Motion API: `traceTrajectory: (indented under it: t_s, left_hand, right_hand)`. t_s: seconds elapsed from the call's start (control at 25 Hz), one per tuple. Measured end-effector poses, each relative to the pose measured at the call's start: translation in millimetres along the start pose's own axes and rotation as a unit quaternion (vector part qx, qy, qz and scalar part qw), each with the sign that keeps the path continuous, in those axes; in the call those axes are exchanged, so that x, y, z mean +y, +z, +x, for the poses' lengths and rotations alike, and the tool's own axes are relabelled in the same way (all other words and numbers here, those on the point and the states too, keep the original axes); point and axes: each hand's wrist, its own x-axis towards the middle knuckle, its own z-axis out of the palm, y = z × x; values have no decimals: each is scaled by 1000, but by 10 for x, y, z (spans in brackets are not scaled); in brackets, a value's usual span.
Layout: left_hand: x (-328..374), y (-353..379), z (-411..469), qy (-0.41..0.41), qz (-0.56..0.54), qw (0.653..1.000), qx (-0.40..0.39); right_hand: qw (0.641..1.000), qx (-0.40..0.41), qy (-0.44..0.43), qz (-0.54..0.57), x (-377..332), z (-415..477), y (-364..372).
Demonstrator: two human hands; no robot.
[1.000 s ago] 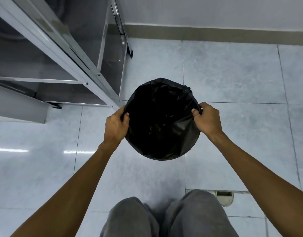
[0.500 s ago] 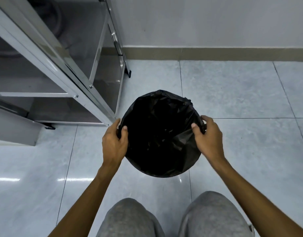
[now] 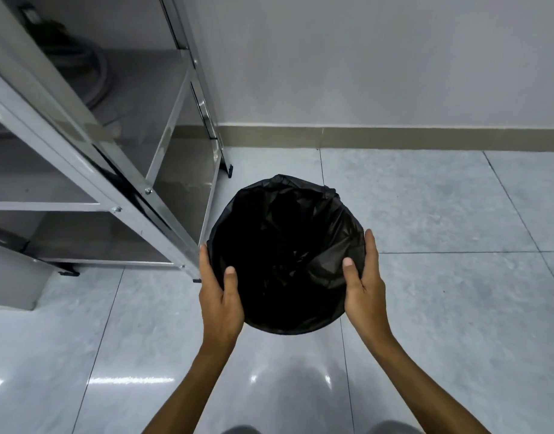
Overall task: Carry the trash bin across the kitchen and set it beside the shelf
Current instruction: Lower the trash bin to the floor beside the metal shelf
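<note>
A round trash bin (image 3: 285, 255) lined with a black plastic bag is in the middle of the head view, seen from above, just right of the metal shelf (image 3: 128, 195). My left hand (image 3: 219, 299) grips the bin's left rim, thumb inside over the bag. On the right rim is my right hand (image 3: 364, 286), thumb inside and fingers stretched along the outside. The bin's left side is close to the shelf's front right leg. Whether its base touches the floor is hidden.
The steel shelf has several tiers, with a coiled hose (image 3: 81, 67) on an upper one. A white wall with a tan baseboard (image 3: 394, 139) runs behind. Grey glossy floor tiles (image 3: 457, 277) spread to the right and toward me.
The bin has moved lower and closer to the shelf's leg. My knees have dropped out of view as the camera tilted up. My right fingers have loosened along the rim.
</note>
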Motion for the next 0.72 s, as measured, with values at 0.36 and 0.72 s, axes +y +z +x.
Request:
traceTrajectory:
  t_s: [0.36,0.72]
  left_hand:
    - [162,338,1116,4,38,999,-30]
    - [235,579,1775,11,22,999,-34]
  right_hand:
    - [998,33,-44,-2,-144,1110,264]
    - [998,29,-58,3,-217,1763,370]
